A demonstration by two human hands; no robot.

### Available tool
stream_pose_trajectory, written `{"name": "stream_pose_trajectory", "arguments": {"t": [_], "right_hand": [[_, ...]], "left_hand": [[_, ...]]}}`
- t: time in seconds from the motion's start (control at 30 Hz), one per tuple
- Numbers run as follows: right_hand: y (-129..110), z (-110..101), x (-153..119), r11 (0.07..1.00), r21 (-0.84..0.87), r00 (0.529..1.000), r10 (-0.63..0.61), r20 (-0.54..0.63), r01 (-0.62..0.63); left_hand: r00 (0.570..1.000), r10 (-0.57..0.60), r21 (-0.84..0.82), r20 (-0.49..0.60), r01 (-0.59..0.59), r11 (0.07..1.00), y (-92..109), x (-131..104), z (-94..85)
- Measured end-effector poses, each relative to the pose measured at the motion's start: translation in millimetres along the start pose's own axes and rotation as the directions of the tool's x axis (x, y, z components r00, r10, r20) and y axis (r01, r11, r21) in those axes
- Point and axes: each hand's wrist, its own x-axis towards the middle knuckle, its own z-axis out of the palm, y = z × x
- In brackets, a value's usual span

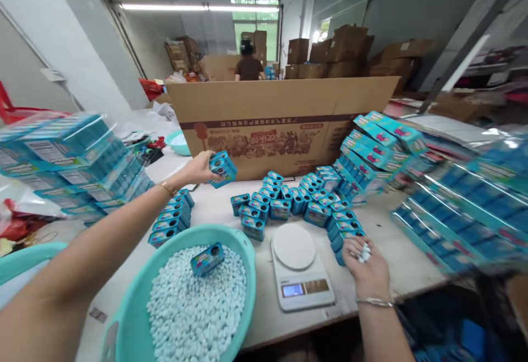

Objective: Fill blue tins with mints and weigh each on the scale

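Note:
My left hand, stretched forward, grips a small blue candy box with a dark round hole in its end, perhaps more than one box. My right hand is cupped, palm up, around a few pale candies. It is beside a row of blue boxes and right of a white kitchen scale with a lit display and a bare plate. Below my left arm stands a teal basin full of pale blue candies. One blue box lies tilted on the candies.
Several blue boxes stand mid-table, more behind the basin. Wrapped stacks rise at left and right, with display packs between. A large cardboard sheet blocks the back. Beyond it is a person.

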Motion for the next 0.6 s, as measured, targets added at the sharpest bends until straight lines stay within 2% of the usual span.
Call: {"name": "stream_pose_trajectory", "arguments": {"t": [0.03,0.1,0.2,0.27,0.33,0.37,0.43,0.5,0.6], "right_hand": [[3,4,-6,1.0,0.014,1.0,0.018,-0.01,-0.018],[9,14,-17,0.997,0.059,0.998,0.053,-0.031,-0.051],[11,20,-32,0.991,0.106,0.996,0.083,-0.03,-0.079],[4,12,-40,0.992,0.108,0.997,0.073,-0.01,-0.071],[-8,-6,-42,0.994,0.104,0.999,0.041,0.01,-0.042],[-15,-18,-39,0.995,0.096,1.0,0.014,0.024,-0.017],[-28,-39,-30,0.995,0.097,0.999,-0.023,0.033,0.02],[-37,-52,-23,0.995,0.095,0.996,-0.041,0.074,0.033],[-38,-51,-30,0.991,0.124,0.994,-0.06,0.089,0.048]], "left_hand": [[0.995,0.086,0.053,0.046,-0.088,0.995,26,-5,0.0],[0.973,0.207,0.082,0.107,-0.216,0.973,78,-23,14.3],[0.914,0.333,0.039,0.23,-0.35,0.936,140,-59,64.8],[0.893,0.29,0.088,0.345,-0.338,0.937,162,-79,105.8],[0.879,0.254,0.154,0.404,-0.339,0.928,169,-90,142.6],[0.876,0.199,0.189,0.44,-0.307,0.933,169,-91,157.9],[0.872,0.11,0.242,0.477,-0.25,0.937,163,-89,181.0],[0.875,0.087,0.257,0.476,-0.234,0.938,157,-88,194.7],[0.874,0.13,0.244,0.468,-0.269,0.932,153,-97,201.0]]}}
